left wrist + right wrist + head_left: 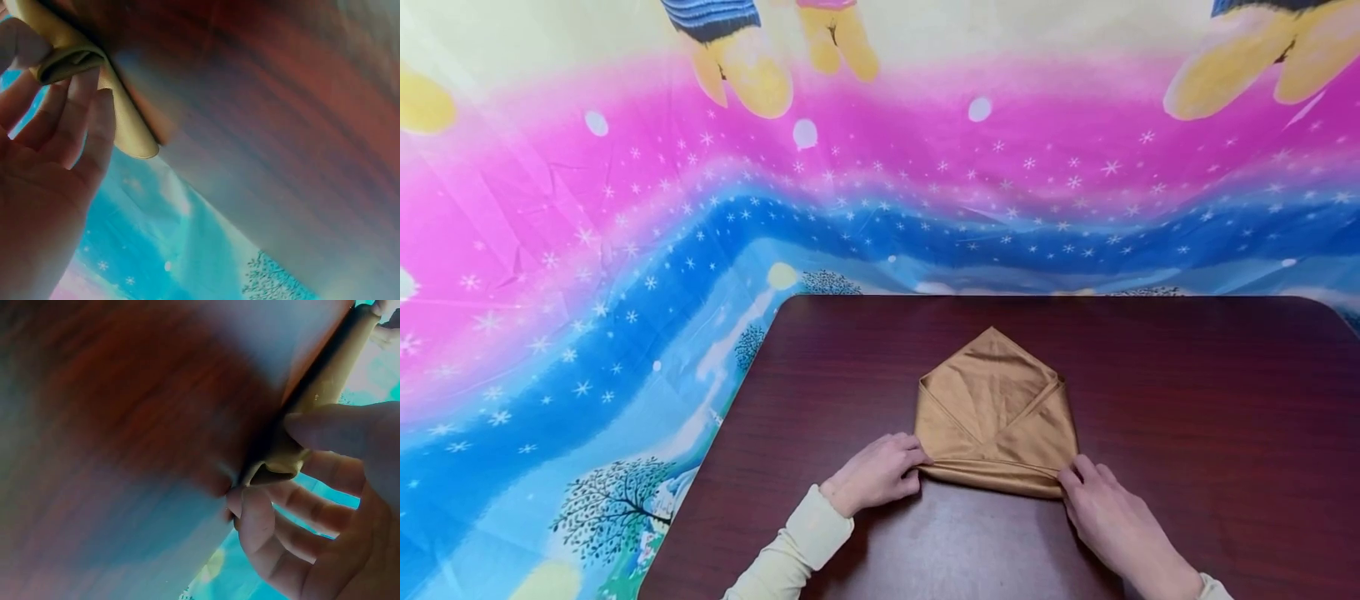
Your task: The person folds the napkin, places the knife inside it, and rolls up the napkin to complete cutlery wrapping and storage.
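Observation:
A golden-brown satin cloth [1000, 408] lies folded on the table, its far end a point and its sides turned in. Along the near edge runs a rolled or folded band. My left hand [880, 472] pinches the left end of that band between thumb and fingers. At the other end, my right hand [1108, 510] grips the band's right corner. In the left wrist view the cloth [128, 128] shows a hollow open end at the fingers. The right wrist view shows a similar open fold of the cloth [328, 384] beneath the thumb.
The dark reddish wooden table [820, 358] has rounded far corners. Behind it and down its left side hangs a printed backdrop [880, 158] in pink and blue, with snowflakes, trees and cartoon feet. Pale sleeves [820, 525] cover the wrists.

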Action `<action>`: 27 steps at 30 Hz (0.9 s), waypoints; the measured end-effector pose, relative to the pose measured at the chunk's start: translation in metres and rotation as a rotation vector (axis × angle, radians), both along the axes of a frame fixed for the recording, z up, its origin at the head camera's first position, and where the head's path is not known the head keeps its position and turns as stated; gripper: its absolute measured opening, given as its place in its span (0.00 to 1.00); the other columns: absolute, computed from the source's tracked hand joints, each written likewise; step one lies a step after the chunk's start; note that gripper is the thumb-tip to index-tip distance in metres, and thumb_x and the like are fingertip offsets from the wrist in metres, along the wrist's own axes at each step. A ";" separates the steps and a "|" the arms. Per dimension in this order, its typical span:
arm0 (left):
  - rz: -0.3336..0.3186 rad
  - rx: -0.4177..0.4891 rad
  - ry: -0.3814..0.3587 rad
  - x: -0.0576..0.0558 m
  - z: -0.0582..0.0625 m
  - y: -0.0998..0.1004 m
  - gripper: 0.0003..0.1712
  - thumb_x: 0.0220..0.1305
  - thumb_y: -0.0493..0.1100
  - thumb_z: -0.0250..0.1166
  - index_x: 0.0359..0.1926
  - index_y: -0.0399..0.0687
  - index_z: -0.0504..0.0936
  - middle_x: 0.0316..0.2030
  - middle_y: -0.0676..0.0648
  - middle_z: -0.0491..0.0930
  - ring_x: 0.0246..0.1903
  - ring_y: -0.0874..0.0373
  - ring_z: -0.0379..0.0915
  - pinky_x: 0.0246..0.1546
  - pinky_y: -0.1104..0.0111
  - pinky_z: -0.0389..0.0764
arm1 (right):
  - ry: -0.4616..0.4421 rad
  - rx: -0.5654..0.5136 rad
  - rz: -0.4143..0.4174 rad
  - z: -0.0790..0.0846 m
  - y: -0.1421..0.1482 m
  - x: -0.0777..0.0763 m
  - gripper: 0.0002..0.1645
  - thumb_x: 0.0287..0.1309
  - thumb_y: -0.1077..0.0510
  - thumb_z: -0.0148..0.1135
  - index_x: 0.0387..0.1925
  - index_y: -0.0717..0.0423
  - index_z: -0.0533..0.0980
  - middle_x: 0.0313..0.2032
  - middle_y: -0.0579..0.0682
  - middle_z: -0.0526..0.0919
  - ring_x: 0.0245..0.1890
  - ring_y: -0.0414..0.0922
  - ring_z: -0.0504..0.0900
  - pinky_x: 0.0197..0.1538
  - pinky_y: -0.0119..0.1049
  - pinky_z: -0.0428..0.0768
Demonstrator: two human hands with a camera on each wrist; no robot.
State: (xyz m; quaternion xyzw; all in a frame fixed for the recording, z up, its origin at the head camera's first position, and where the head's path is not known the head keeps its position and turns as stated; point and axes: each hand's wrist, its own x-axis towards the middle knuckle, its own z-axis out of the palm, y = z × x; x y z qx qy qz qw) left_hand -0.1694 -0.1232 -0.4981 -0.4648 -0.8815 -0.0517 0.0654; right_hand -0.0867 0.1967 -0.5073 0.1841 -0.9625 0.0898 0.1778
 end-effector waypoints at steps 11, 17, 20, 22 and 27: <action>0.134 0.063 -0.104 -0.002 0.000 -0.001 0.10 0.64 0.40 0.57 0.43 0.50 0.82 0.38 0.54 0.82 0.40 0.59 0.77 0.43 0.68 0.76 | 0.029 0.015 -0.023 0.001 0.006 -0.005 0.12 0.40 0.68 0.64 0.27 0.55 0.70 0.26 0.47 0.73 0.25 0.47 0.73 0.16 0.39 0.68; 0.187 0.084 -0.158 -0.004 0.000 -0.001 0.10 0.69 0.40 0.54 0.47 0.48 0.78 0.39 0.53 0.82 0.39 0.59 0.78 0.42 0.67 0.77 | -0.001 0.007 -0.043 0.001 0.007 -0.007 0.13 0.42 0.68 0.63 0.32 0.57 0.72 0.26 0.48 0.74 0.26 0.49 0.75 0.17 0.42 0.70; 0.204 0.128 -0.225 -0.006 0.000 -0.002 0.11 0.70 0.39 0.53 0.52 0.45 0.74 0.39 0.52 0.82 0.38 0.59 0.78 0.40 0.67 0.78 | -0.030 0.004 -0.055 0.001 0.007 -0.009 0.14 0.44 0.67 0.64 0.37 0.58 0.74 0.28 0.50 0.74 0.28 0.50 0.76 0.18 0.42 0.71; 0.208 0.152 -0.249 -0.007 0.001 -0.002 0.12 0.71 0.38 0.53 0.53 0.44 0.72 0.39 0.51 0.82 0.36 0.60 0.78 0.38 0.68 0.78 | -0.052 0.000 -0.060 0.000 0.008 -0.009 0.16 0.46 0.67 0.64 0.40 0.58 0.75 0.29 0.51 0.75 0.29 0.51 0.76 0.19 0.43 0.72; 0.211 0.173 -0.263 -0.009 0.001 -0.001 0.14 0.71 0.38 0.53 0.56 0.42 0.68 0.39 0.49 0.83 0.30 0.63 0.76 0.33 0.71 0.77 | -0.065 -0.013 -0.057 -0.001 0.008 -0.009 0.19 0.47 0.67 0.63 0.45 0.59 0.75 0.28 0.52 0.75 0.29 0.52 0.77 0.20 0.44 0.73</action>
